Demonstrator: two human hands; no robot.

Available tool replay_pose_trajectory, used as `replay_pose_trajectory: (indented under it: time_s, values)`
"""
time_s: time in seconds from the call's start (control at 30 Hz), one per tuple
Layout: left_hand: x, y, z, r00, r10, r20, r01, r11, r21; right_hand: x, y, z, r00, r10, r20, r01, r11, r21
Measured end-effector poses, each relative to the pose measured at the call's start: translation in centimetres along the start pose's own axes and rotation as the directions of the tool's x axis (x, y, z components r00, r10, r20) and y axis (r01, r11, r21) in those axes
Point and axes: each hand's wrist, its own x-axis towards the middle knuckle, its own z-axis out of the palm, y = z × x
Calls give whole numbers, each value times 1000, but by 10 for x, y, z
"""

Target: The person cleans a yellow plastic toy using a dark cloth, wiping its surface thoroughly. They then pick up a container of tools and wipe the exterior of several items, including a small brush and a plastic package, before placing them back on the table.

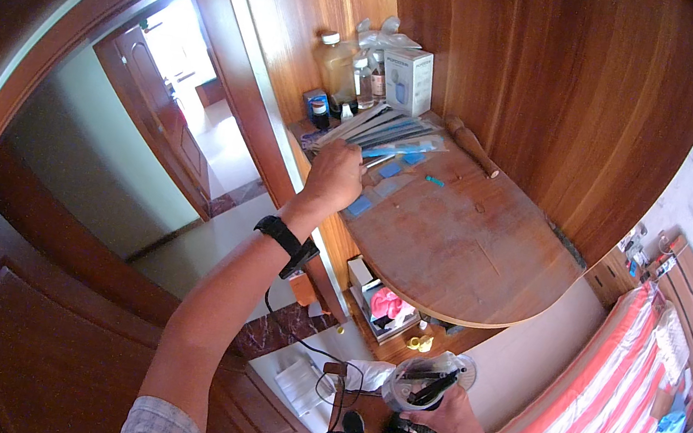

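Note:
My left hand (336,174) reaches over the wooden shelf (464,241), at the near end of a fanned pile of long flat plastic packets (377,125). Its fingers are curled downward and their tips are hidden, so I cannot tell whether they grip anything. Beside it lie a light-blue packet (400,147) and several small blue pieces (389,169). Low in the view, my right hand (454,417) holds a clear plastic tub (395,388) in front of my body. Black objects (435,389) lie inside the tub.
Bottles (340,68) and a white box (407,81) stand at the shelf's back corner. A wooden rod (471,146) lies along the panel. Beneath is a lower shelf with a box holding pink cloth (388,305). A doorway opens left; a striped bed (603,389) is right.

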Motion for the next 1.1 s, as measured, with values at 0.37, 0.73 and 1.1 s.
replay_pose_trajectory:
  time_s: [0.37,0.73,1.1]
  values:
    - [-10,-3,-10,987,-153,43,158,972,-175,-5,26,4,998,-57,-17,54,993,-108]
    - [-18,7,-37,850,-378,366,524,545,-654,-3,20,2,999,-46,-7,45,996,-77]
    - [-53,21,-55,820,-179,544,541,-72,-838,-2,30,6,998,-65,-27,63,995,-71]
